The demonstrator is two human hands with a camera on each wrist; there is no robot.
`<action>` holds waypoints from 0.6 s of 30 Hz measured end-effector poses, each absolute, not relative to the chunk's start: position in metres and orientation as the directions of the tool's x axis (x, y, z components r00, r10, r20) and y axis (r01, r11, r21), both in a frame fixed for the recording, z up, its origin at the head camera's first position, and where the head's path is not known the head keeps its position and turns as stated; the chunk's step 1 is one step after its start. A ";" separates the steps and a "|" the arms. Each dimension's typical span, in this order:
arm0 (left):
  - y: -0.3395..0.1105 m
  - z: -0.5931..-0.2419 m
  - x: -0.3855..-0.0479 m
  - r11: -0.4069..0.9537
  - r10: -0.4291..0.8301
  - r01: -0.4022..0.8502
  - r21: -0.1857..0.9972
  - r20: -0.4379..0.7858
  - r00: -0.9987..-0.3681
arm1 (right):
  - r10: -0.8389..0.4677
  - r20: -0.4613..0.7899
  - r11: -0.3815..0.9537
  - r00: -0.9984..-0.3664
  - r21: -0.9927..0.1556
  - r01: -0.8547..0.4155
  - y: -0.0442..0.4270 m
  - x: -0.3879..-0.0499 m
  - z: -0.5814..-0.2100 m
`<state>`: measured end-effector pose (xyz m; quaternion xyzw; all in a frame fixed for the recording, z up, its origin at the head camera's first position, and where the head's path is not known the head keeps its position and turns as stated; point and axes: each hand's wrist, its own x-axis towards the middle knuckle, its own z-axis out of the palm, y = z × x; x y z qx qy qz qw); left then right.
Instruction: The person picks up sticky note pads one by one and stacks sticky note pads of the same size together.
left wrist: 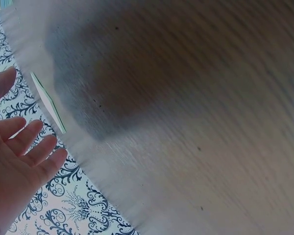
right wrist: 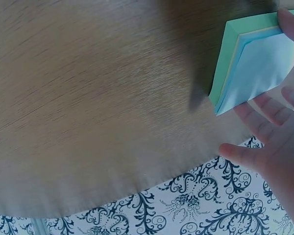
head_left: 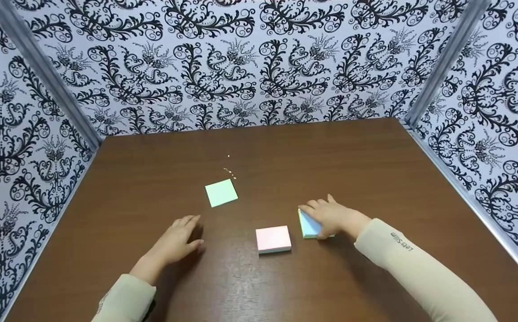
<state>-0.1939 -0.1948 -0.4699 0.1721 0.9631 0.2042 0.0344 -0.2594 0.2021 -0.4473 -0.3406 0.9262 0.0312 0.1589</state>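
Observation:
My right hand (head_left: 327, 215) spans a stack of sticky notes (head_left: 309, 225) with a blue top sheet and green beneath. In the right wrist view, the thumb lies at one edge of that stack (right wrist: 259, 68) and the fingertips meet the opposite edge. Left of it, a thick pad of sticky notes (head_left: 273, 238) with a pink top stands on the table. A thin light-green sticky-note pad (head_left: 221, 192) lies farther back. My left hand (head_left: 176, 240) hovers near the table, fingers loosely extended and holding nothing; in the left wrist view its palm (left wrist: 10, 171) shows bare.
The brown wooden table (head_left: 160, 161) is bounded by patterned walls (head_left: 241, 67) at the back and both sides. Small pale crumbs (head_left: 230, 172) lie just behind the light-green pad.

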 end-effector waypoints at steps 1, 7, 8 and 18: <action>-0.195 -0.470 -0.194 0.858 0.345 0.317 0.404 0.005 -0.939 | -0.623 -0.314 0.765 -0.716 -0.054 -0.642 0.202 -0.260 -0.447; -0.194 -0.471 -0.194 0.862 0.344 0.315 0.397 -0.001 -0.939 | -0.625 -0.321 0.763 -0.711 -0.062 -0.643 0.202 -0.259 -0.447; -0.194 -0.471 -0.195 0.863 0.345 0.317 0.394 -0.001 -0.939 | -0.624 -0.323 0.764 -0.712 -0.064 -0.642 0.202 -0.259 -0.447; -0.195 -0.472 -0.194 0.865 0.348 0.327 0.381 0.013 -0.937 | -0.610 -0.340 0.777 -0.716 -0.078 -0.625 0.200 -0.260 -0.445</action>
